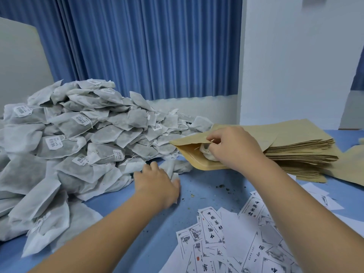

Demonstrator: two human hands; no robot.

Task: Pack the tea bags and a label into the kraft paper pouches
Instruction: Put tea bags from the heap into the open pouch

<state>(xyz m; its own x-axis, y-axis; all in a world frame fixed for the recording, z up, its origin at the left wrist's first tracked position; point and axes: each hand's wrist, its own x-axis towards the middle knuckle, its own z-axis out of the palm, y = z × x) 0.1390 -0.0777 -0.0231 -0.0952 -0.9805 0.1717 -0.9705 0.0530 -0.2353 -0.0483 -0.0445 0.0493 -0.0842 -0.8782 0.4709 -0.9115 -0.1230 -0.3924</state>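
1. The right hand (234,148) is clamped on a tea bag (205,152). Its curled fingers pinch the tea bag right in the mouth of an open pouch (194,154).
2. The open pouch lies flat with its mouth facing left. Its right end rests against the stack of kraft pouches (299,152), and its left end reaches over the worktop (206,192).
3. The left hand (157,183) lies palm down at the near edge of the pile of tea bags (78,134), well apart from the right hand.
4. The left hand's fingers cover a loose bag (177,167), and a white corner shows beside the thumb. I cannot tell whether the hand grips it or only rests on it.
5. The pile of tea bags fills the left side of the worktop. Many of the bags carry small white barcode tags.
6. The labels (226,233) lie scattered and overlapping on the near right of the worktop, under the right forearm.
7. Dark crumbs (222,187) dot the blue worktop between the hands and the labels.
8. A blue curtain (157,46) hangs behind the pile.
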